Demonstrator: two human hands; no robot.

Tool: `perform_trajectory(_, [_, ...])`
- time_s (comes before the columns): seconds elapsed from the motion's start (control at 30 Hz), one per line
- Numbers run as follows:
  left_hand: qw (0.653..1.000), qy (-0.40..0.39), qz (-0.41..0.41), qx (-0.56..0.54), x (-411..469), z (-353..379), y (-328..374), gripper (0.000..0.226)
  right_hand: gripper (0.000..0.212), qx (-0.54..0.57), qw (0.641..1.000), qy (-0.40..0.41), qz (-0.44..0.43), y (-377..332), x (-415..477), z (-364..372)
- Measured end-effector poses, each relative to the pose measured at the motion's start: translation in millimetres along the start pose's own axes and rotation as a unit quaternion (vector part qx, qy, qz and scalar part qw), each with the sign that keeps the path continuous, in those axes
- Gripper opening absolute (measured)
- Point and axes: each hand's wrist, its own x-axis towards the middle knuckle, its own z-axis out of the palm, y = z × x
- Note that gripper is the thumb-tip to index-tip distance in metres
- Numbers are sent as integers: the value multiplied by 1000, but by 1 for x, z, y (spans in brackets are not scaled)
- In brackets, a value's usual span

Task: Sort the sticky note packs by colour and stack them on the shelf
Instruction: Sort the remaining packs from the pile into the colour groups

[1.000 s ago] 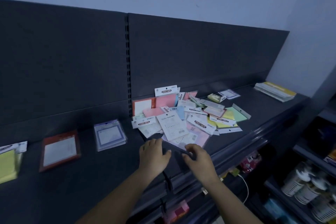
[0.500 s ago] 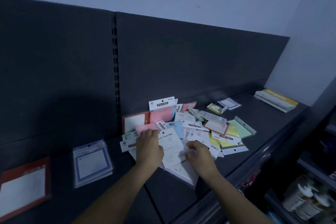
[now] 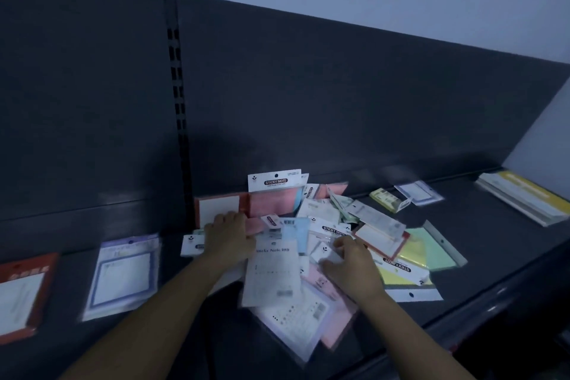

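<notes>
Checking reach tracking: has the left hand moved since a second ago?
Yes. The left hand went forward from the near edge of the pile to the red-framed pack leaning on the back panel.

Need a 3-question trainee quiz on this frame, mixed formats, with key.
1. True or false: the left hand and the right hand are both on the loose pile of plastic-wrapped sticky note packs.
2. Which lies apart on the dark grey shelf, just left of the pile? A) blue-bordered white pack B) black box C) silver tin
3. Fill in: the flat stack at the shelf's far right end has a ___ top.
Key: 1 true; 2 A; 3 yellow.
</notes>
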Motion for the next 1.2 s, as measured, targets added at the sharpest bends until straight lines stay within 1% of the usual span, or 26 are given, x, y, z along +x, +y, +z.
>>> perform_trajectory(0.07, [999,-38,-25,17,7,-2,2,38,23,39,998,-53,0,6,10,-7])
perform_trajectory(0.1, [998,-51,-38,12,11,-3,3,42,27,39,996,-77,-8,9,14,-11])
perform_trajectory(0.17, [997,-53,-63,1,18,-6,5,54,45,55,990,-129,-26,15,22,-18])
perform_trajectory(0.23, [996,-42,-83,11,23,-10,9,67,48,82,980,-175,-43,16,27,-26])
perform_trajectory(0.27, [996,-29,-86,18,23,-10,11,71,46,92,976,-189,-50,16,31,-31])
perform_trajectory(0.33, [996,17,-86,6,22,-10,20,71,37,103,973,-199,-59,18,38,-44])
perform_trajectory(0.4, [991,86,-97,-29,17,-12,30,62,17,142,964,-219,-60,17,43,-59])
perform_trajectory(0.43, [987,118,-100,-49,13,-14,34,57,16,174,954,-236,-62,15,46,-67])
perform_trajectory(0.5, [976,162,-108,-99,5,-19,43,61,45,234,932,-260,-90,11,50,-78])
perform_trajectory(0.53, [971,179,-109,-117,0,-21,47,64,53,262,923,-261,-106,6,52,-81])
perform_trajectory(0.57, [966,195,-109,-133,-5,-23,50,65,53,298,911,-260,-116,1,52,-82])
perform_trajectory(0.6, [959,207,-108,-162,-11,-23,53,64,46,341,896,-261,-113,-5,51,-83])
perform_trajectory(0.63, [946,213,-106,-222,-16,-23,56,62,36,377,882,-261,-110,-12,50,-84])
perform_trajectory(0.67, [921,214,-102,-308,-22,-23,60,58,30,401,872,-258,-109,-18,48,-84])
perform_trajectory(0.73, [851,212,-95,-471,-38,-24,66,49,29,423,865,-246,-115,-26,47,-80])
perform_trajectory(0.77, [821,213,-97,-521,-46,-23,68,45,30,430,861,-244,-121,-31,45,-78])
perform_trajectory(0.83, [790,212,-124,-562,-62,-21,66,43,33,442,850,-256,-132,-40,37,-71])
perform_trajectory(0.9, [755,189,-153,-609,-79,-22,62,43,37,456,842,-259,-127,-47,29,-63])
perform_trajectory(0.97, [714,171,-161,-659,-102,-25,55,34,30,478,821,-291,-110,-56,20,-55])
perform_trajectory(1.03, [700,165,-155,-677,-123,-26,48,36,21,496,793,-344,-83,-66,13,-47])
perform_trajectory(1.13, [711,196,-158,-656,-153,-24,38,40,22,540,740,-398,-45,-84,2,-35])
perform_trajectory(1.2, [716,217,-161,-643,-171,-26,30,49,20,570,701,-428,-23,-98,-11,-30])
